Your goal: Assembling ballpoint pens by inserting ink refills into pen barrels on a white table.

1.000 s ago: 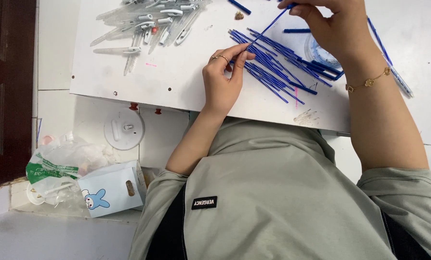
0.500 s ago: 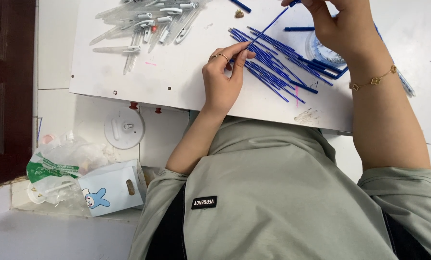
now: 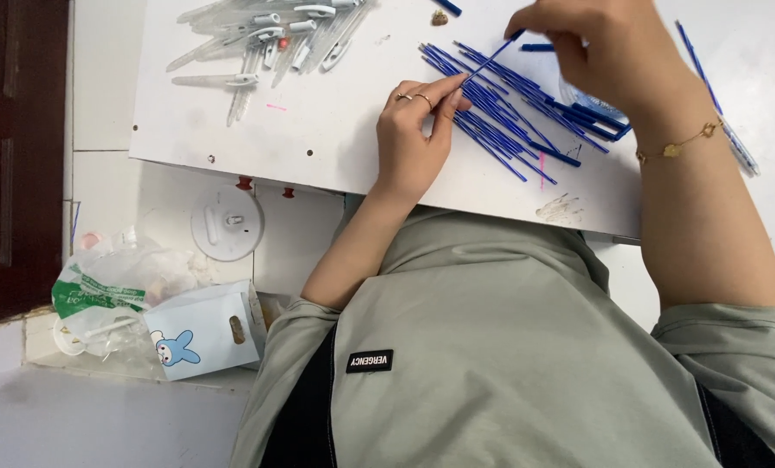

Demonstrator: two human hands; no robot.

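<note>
- The left hand (image 3: 418, 130) rests on the white board (image 3: 318, 130), thumb and forefinger pinched on one end of a thin blue refill (image 3: 491, 59).
- The right hand (image 3: 604, 52) hovers above the board, fingers curled closed on the other end of that same refill, which slants between the two hands.
- Right beside the left hand, a heap of blue refills (image 3: 526, 113) lies fanned out on the board.
- At the board's far corner, well apart from the hands, sits a pile of clear pen barrels (image 3: 266, 35).
- Off the board's near edge stand a round white disc (image 3: 227, 223), a crumpled plastic bag (image 3: 110, 286) and a small box with a blue rabbit (image 3: 201, 334).
</note>
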